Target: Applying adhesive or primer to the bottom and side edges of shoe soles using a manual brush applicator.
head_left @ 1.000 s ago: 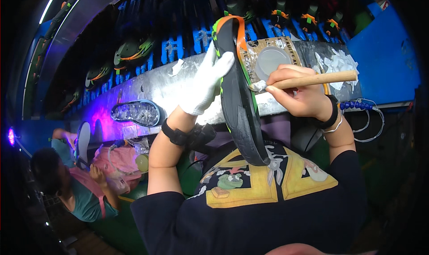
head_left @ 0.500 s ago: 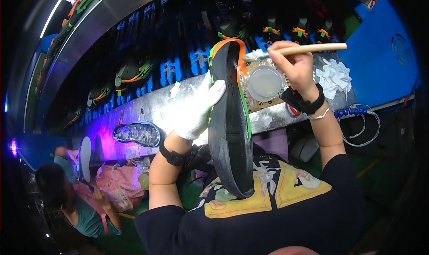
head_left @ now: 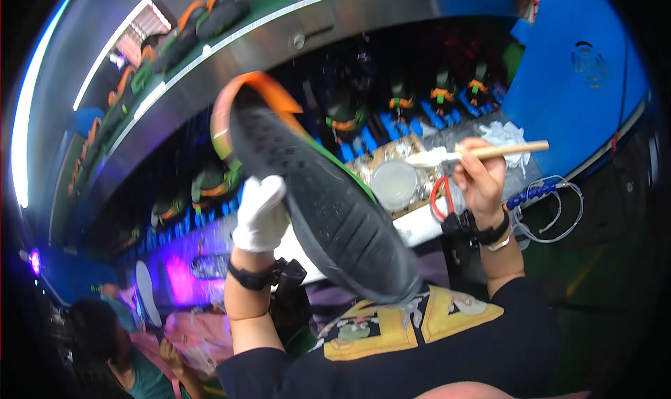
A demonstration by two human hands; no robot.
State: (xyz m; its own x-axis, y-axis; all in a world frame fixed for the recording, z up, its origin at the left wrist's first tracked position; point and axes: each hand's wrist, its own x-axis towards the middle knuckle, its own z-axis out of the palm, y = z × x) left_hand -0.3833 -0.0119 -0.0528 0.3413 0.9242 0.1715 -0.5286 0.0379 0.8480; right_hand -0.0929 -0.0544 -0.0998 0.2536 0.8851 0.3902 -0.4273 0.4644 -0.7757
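Note:
My left hand (head_left: 262, 214), in a white glove, is closed on the side of a large black shoe sole (head_left: 335, 217). An orange and green rim runs round its far end. The sole is tilted, with its hollow, grooved inner face showing, and its near end is close to my shirt. My bare right hand (head_left: 482, 179) pinches the pale wooden handle of a brush (head_left: 514, 149). White material covers the brush's tip, which points left, just beyond a round tub of cloudy liquid (head_left: 393, 184). Brush and sole are apart.
Crumpled white tissue (head_left: 507, 137) lies behind my right hand. Beyond the workbench, several dark shoes with orange trim (head_left: 346, 116) stand among blue holders. A metal hood (head_left: 307, 39) arches above. At left sits a co-worker (head_left: 105, 336) near a light sole (head_left: 145, 291). Coiled blue tubing (head_left: 531, 195) hangs at right.
The sole has turned, its far end swinging left and its inner face opening to view. The brush has left the sole's rim and is now near the tub. The whole view has shifted.

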